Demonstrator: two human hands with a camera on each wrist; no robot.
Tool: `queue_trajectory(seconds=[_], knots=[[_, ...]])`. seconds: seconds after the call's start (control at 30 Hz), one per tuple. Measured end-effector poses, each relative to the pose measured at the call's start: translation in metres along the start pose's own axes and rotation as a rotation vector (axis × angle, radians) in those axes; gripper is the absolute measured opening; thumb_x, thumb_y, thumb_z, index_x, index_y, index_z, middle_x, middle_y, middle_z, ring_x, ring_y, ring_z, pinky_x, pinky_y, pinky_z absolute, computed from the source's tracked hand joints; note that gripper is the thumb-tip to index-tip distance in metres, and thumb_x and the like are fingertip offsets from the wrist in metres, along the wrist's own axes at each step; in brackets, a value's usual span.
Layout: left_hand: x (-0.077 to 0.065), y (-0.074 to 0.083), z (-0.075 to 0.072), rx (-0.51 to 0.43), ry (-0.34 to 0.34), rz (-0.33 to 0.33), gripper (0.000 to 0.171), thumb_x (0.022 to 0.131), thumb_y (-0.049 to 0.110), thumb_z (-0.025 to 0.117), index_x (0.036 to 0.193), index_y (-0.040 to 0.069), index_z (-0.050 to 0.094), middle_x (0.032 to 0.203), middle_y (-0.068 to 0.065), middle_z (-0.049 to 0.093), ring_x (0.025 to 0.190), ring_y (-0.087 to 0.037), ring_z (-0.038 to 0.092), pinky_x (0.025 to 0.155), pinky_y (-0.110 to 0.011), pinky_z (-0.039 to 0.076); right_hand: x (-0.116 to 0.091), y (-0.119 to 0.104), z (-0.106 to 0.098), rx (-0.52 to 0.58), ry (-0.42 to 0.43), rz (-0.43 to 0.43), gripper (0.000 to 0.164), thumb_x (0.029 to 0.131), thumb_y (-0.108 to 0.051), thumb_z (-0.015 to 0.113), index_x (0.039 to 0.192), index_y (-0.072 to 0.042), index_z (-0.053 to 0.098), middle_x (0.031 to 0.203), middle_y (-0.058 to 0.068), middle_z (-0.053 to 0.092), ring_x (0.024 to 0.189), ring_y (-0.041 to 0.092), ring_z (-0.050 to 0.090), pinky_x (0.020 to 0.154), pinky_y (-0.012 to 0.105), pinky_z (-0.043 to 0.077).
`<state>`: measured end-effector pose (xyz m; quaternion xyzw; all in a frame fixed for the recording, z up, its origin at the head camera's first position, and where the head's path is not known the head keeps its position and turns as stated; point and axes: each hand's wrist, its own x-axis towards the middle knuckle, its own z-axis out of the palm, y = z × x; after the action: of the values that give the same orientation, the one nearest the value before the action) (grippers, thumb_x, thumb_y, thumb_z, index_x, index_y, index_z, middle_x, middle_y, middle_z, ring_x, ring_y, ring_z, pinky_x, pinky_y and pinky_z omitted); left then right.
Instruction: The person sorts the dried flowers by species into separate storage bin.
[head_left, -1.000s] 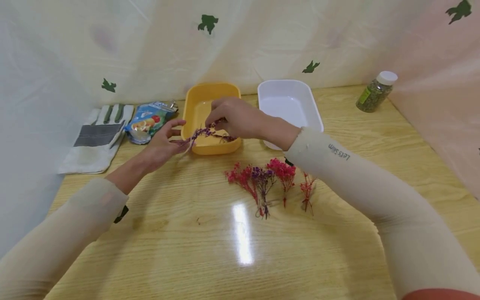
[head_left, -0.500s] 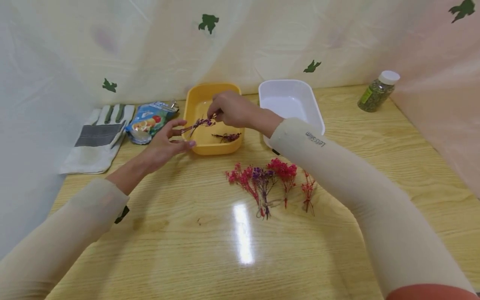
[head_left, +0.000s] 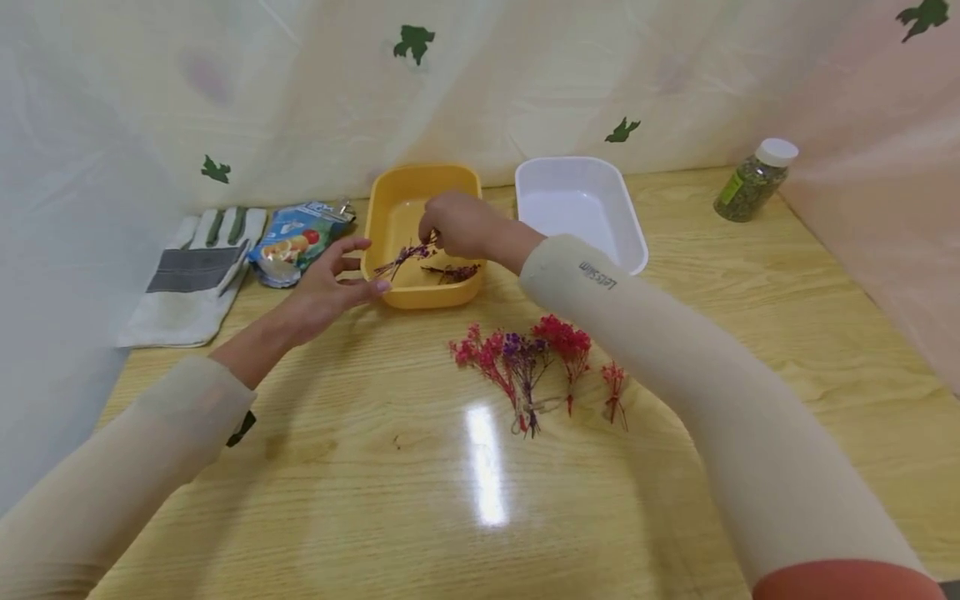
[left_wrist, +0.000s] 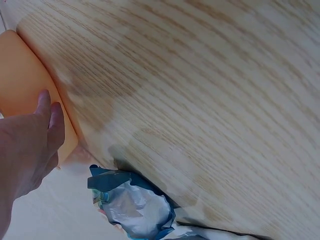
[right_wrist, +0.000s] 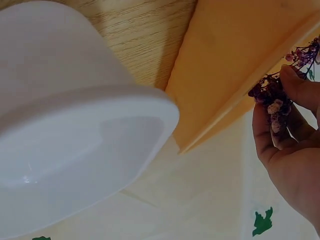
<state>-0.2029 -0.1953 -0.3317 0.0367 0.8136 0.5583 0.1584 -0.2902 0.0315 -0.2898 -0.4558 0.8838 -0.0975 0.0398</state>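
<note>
Pinching wiry flowers (head_left: pixel 408 254), the right hand (head_left: pixel 462 225) overhangs a smooth tub (head_left: pixel 433 298).

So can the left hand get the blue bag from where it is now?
Probably yes: the left hand is close beside the blue bag, and nothing seems to stand between them. It would likely just turn away from the yellow tub.

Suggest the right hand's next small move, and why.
Probably lower the held purple sprig and let go: the right hand pinches its flowered end over the yellow tray, where another dark sprig lies, and the left hand is at the tray's side. Whether the held stems touch down is unclear.
</note>
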Motion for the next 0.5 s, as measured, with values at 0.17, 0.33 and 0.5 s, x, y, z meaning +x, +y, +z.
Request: queue_trajectory(seconds=[0.17,0.33,0.5], knots=[[-0.0013,0.0007,-0.0011,0.009,-0.003,-0.005,0.082,0.089,0.026,0.071,0.152,0.017,0.02,0.148,-0.02,0.031,0.122,-0.036,0.046,0.1,-0.05,0.044,0.0068,-0.0032,0.002,-0.043,-0.04,0.037,0.04,0.082,0.015,0.051,0.11,-0.005,0.072,0.111,0.011,0.066,0.105,0.026,0.059,0.097,0.034,0.046],[-0.0009,0.0002,-0.0017,-0.008,-0.008,0.004,0.08,0.089,0.025,0.07,0.152,0.016,0.021,0.147,-0.019,0.032,0.12,-0.035,0.049,0.099,-0.048,0.046,0.0105,-0.005,0.0008,-0.075,-0.044,0.078,0.045,0.086,0.011,0.053,0.126,-0.007,0.063,0.126,0.014,0.059,0.117,0.029,0.053,0.103,0.041,0.042],[0.0007,-0.0001,-0.0015,-0.022,-0.004,0.006,0.078,0.09,0.023,0.069,0.151,0.016,0.022,0.144,-0.019,0.034,0.118,-0.033,0.051,0.098,-0.046,0.047,0.0083,-0.0052,-0.0034,-0.1,-0.02,0.069,0.045,0.088,0.004,0.06,0.131,-0.008,0.058,0.131,0.015,0.055,0.119,0.031,0.049,0.102,0.042,0.042]])
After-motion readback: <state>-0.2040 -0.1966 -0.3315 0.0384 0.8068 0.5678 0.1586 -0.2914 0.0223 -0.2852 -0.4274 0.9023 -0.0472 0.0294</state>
